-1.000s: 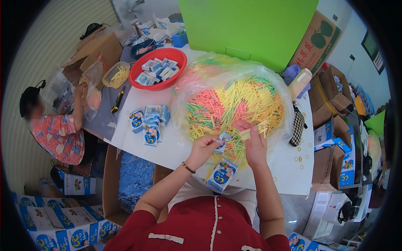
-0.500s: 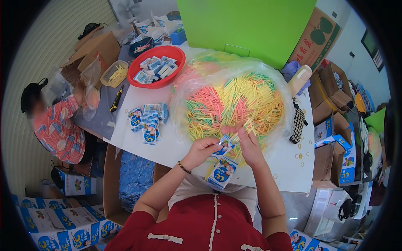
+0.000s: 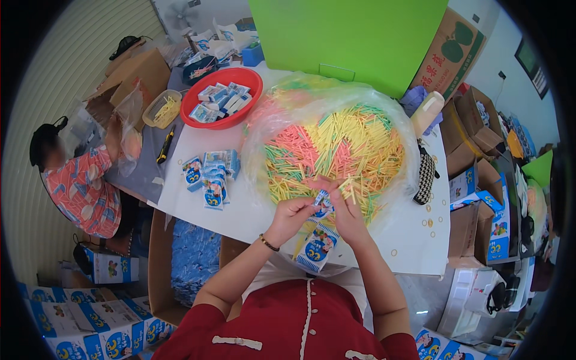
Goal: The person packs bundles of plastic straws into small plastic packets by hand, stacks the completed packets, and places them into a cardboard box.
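My left hand (image 3: 293, 218) pinches the edge of a small blue-and-white packet (image 3: 324, 206) in front of my body. My right hand (image 3: 348, 221) is right beside it, fingers closed round a few thin pale-yellow sticks (image 3: 348, 189) that jut out past the fingertips. Its fingers overlap the packet's far end, so I cannot tell whether any sticks are inside. Below the hands, at the table's near edge, lies another blue-and-white packet (image 3: 317, 247). Just beyond them a large clear plastic bag (image 3: 255, 162) spreads open, full of pink, yellow, green and orange sticks (image 3: 354, 135).
Several packets (image 3: 215, 191) are grouped on the white table (image 3: 198, 138), left of the bag. Behind them stands a red basin (image 3: 255, 99) of packets, with a yellow cutter (image 3: 165, 147) nearby. Rubber bands (image 3: 430, 223) lie at right. A person (image 3: 84, 180) sits at far left.
My right hand has drawn slightly left and toward me with the sticks, closer to the packet. My left hand has barely moved and keeps its pinch.
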Available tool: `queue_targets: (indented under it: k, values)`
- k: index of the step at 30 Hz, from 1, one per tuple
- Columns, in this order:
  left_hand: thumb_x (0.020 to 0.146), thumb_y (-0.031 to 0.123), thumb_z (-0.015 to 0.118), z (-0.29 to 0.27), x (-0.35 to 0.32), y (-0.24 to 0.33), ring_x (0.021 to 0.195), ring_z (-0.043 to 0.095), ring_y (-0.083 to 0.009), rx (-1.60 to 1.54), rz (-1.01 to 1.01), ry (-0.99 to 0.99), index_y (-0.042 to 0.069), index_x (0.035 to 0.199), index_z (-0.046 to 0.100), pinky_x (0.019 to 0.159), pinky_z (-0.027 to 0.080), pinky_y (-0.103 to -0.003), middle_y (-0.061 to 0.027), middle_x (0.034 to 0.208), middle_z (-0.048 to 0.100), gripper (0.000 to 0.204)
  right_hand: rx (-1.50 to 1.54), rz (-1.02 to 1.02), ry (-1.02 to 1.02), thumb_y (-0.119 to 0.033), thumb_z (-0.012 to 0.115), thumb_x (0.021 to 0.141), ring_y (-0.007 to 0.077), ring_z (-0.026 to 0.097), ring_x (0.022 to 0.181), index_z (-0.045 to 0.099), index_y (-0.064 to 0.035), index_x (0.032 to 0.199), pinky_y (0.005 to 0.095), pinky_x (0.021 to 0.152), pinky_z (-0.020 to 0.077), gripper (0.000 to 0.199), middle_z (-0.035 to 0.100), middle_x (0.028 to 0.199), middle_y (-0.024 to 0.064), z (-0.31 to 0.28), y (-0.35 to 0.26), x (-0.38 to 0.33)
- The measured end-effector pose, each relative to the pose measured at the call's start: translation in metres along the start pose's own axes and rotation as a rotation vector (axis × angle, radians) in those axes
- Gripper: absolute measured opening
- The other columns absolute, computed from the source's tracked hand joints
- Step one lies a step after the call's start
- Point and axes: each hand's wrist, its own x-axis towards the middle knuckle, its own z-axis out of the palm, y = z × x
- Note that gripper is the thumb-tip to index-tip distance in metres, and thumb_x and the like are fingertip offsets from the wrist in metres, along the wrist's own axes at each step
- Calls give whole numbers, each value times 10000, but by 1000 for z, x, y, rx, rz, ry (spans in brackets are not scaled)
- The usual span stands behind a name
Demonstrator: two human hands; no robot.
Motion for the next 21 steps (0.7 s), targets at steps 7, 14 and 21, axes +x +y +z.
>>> queue_targets:
  k: [7,14,21]
  values:
    - [965,64,529,12,10,0,918,573,-67,-167,10,72,-30,1127,621,814,471,-224,-22,1036,655,209,-684,-110,-39,-247,478,973,291,497,1195,482,-21,1255,410,1034,346,362,626,1125,143,-13,-13,8]
    - [989,119,493,1,40,-6,1054,544,-79,-536,-24,-9,5,1259,548,923,436,-263,-20,1133,621,298,-654,-198,61,-146,631,867,295,586,957,566,-27,1099,381,871,441,269,624,947,147,-29,-11,28]
    - [964,78,529,-26,25,15,1107,541,-109,-331,115,-10,15,1310,494,955,424,-280,-40,1189,607,353,-837,-222,88,-112,659,839,285,593,752,599,-9,884,365,696,471,127,604,780,139,-6,-12,27]
